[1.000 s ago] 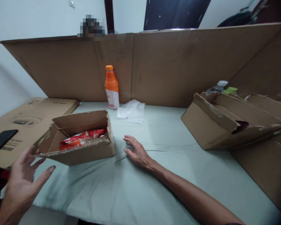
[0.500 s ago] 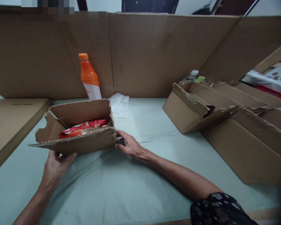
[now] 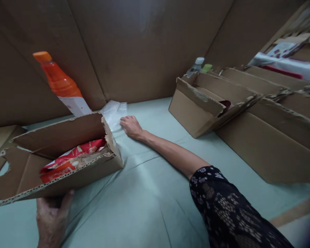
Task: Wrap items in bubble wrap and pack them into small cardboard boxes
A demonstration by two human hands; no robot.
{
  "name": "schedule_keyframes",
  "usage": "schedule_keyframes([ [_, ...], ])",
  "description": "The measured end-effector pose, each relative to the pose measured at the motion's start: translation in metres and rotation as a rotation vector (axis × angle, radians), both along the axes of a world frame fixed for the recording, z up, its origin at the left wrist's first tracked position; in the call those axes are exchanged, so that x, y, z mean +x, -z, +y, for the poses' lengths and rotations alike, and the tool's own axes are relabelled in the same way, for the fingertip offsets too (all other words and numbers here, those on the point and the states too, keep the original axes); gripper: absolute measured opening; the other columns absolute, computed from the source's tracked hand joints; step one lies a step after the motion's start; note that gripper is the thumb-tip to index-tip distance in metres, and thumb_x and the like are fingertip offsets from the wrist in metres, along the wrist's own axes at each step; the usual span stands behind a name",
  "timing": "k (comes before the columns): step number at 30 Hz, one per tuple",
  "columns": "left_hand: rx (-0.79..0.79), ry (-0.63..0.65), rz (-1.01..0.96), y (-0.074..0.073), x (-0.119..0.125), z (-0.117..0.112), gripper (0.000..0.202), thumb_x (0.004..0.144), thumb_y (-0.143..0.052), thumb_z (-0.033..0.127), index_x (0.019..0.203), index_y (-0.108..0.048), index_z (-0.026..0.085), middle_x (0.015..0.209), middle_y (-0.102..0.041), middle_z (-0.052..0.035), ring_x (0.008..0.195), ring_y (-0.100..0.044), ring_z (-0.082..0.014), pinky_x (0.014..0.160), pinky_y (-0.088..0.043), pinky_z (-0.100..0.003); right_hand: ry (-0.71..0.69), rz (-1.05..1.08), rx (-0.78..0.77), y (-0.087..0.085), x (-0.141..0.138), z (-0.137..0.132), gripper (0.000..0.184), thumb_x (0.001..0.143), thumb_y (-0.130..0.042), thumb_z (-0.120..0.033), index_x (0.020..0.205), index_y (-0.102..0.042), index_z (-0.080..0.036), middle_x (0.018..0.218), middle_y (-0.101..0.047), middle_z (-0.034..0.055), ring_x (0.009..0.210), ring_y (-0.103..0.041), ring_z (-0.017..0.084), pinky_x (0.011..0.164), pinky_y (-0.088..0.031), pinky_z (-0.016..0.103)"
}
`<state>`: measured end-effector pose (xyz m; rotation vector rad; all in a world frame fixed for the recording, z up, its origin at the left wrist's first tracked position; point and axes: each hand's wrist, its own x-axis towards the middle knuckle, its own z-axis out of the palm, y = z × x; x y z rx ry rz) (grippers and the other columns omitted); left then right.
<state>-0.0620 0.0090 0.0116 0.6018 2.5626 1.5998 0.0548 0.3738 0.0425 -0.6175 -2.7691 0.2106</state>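
My left hand [image 3: 53, 215] grips the near wall of a torn open cardboard box [image 3: 67, 179] from below, thumb up on its front. Inside the box lies a red and orange snack packet [image 3: 69, 162]. My right hand [image 3: 130, 126] reaches past the box's right corner and rests, fingers curled, on a pile of clear plastic bags [image 3: 113, 112] on the pale green table cover [image 3: 150, 193]. An orange drink bottle [image 3: 60, 84] with a white label stands behind the box against the cardboard wall.
A tall cardboard screen [image 3: 144, 44] closes the back of the table. At the right stand several torn cardboard boxes [image 3: 198, 103], with a clear bottle [image 3: 195, 66] and a green cap behind them. Flat cardboard lies at the far left [image 3: 0, 137].
My right hand left the box's right corner and stretched forward onto the plastic bags. My left hand stays under the box front. The view has swung closer and lower.
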Motion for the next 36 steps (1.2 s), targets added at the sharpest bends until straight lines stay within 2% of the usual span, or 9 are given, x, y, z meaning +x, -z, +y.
schedule_keyframes([
  [5,-0.057,-0.098,-0.098,-0.007,0.003,0.005,0.080,0.056,-0.081,0.063,0.116,-0.055,0.018,0.105,-0.064,-0.0105,0.102,-0.062,-0.0333,0.106,-0.043,-0.064,0.109,0.252,-0.050,-0.035,0.012,0.013,0.024,0.098,-0.050,-0.015,0.108,-0.071,-0.020,0.130,-0.068,0.0085,0.116,-0.057,0.027,0.096,-0.037,0.042],
  [11,0.092,0.028,-0.076,-0.012,0.008,0.009,0.080,0.061,-0.080,0.057,0.124,-0.052,0.017,0.122,-0.063,-0.0136,0.115,-0.060,-0.0332,0.112,-0.041,-0.057,0.066,0.319,-0.088,-0.060,0.071,-0.002,0.025,0.094,-0.054,-0.012,0.104,-0.075,-0.021,0.129,-0.070,0.0078,0.119,-0.061,0.026,0.098,-0.040,0.042],
  [17,0.036,0.021,-0.043,-0.024,0.014,0.010,0.083,0.059,-0.076,0.056,0.126,-0.052,0.015,0.125,-0.063,-0.0169,0.119,-0.059,-0.0375,0.106,-0.047,-0.055,0.015,0.350,-0.157,-0.046,0.145,-0.036,0.023,0.092,-0.058,-0.013,0.099,-0.078,-0.022,0.123,-0.074,0.0077,0.116,-0.067,0.024,0.099,-0.048,0.042],
  [20,0.033,0.006,-0.017,-0.028,0.014,0.011,0.075,0.058,-0.076,0.052,0.120,-0.052,0.017,0.120,-0.064,-0.0119,0.118,-0.060,-0.0367,0.106,-0.049,-0.054,-0.057,0.330,-0.241,-0.033,0.178,-0.062,0.020,0.090,-0.062,-0.012,0.094,-0.078,-0.022,0.116,-0.077,0.0074,0.109,-0.071,0.022,0.098,-0.051,0.040],
  [24,-0.016,0.044,-0.011,-0.029,0.017,0.004,0.065,0.071,-0.076,0.053,0.123,-0.049,0.023,0.126,-0.062,-0.0035,0.126,-0.056,-0.0365,0.112,-0.044,-0.059,-0.153,0.410,-0.384,-0.024,0.216,-0.101,0.017,0.094,-0.061,-0.017,0.098,-0.077,-0.022,0.110,-0.078,0.0070,0.106,-0.073,0.019,0.096,-0.055,0.038],
  [29,-0.011,0.039,0.484,-0.027,0.054,-0.033,0.083,0.080,-0.074,0.046,0.152,-0.034,0.032,0.158,-0.039,-0.0052,0.144,-0.039,-0.0436,0.121,-0.034,-0.065,-0.236,0.343,-0.513,-0.023,0.250,-0.136,0.024,0.091,-0.059,-0.010,0.102,-0.077,-0.023,0.107,-0.079,0.0043,0.102,-0.073,0.018,0.098,-0.055,0.042],
  [31,-0.033,0.156,0.710,-0.030,0.080,-0.043,0.082,0.083,-0.073,0.040,0.155,-0.034,0.034,0.156,-0.043,-0.0064,0.142,-0.043,-0.0428,0.118,-0.037,-0.066,-0.278,0.295,-0.576,-0.024,0.256,-0.147,0.023,0.093,-0.059,-0.011,0.104,-0.076,-0.022,0.108,-0.079,0.0053,0.103,-0.073,0.018,0.097,-0.055,0.041],
  [33,-0.062,0.468,0.840,-0.036,0.109,-0.040,0.070,0.087,-0.069,0.031,0.151,-0.041,0.031,0.149,-0.052,-0.0095,0.137,-0.050,-0.0398,0.114,-0.041,-0.064,-0.340,0.218,-0.632,-0.026,0.255,-0.156,0.020,0.095,-0.060,-0.016,0.106,-0.077,-0.021,0.110,-0.079,0.0061,0.103,-0.073,0.019,0.095,-0.055,0.039],
  [36,-0.126,0.913,0.897,-0.042,0.144,-0.014,0.057,0.087,-0.065,0.023,0.141,-0.049,0.023,0.145,-0.055,-0.0160,0.137,-0.050,-0.0370,0.109,-0.045,-0.056,-0.429,0.134,-0.673,-0.031,0.243,-0.160,0.021,0.094,-0.067,-0.033,0.109,-0.076,-0.020,0.111,-0.078,0.0070,0.104,-0.073,0.020,0.095,-0.054,0.038],
])
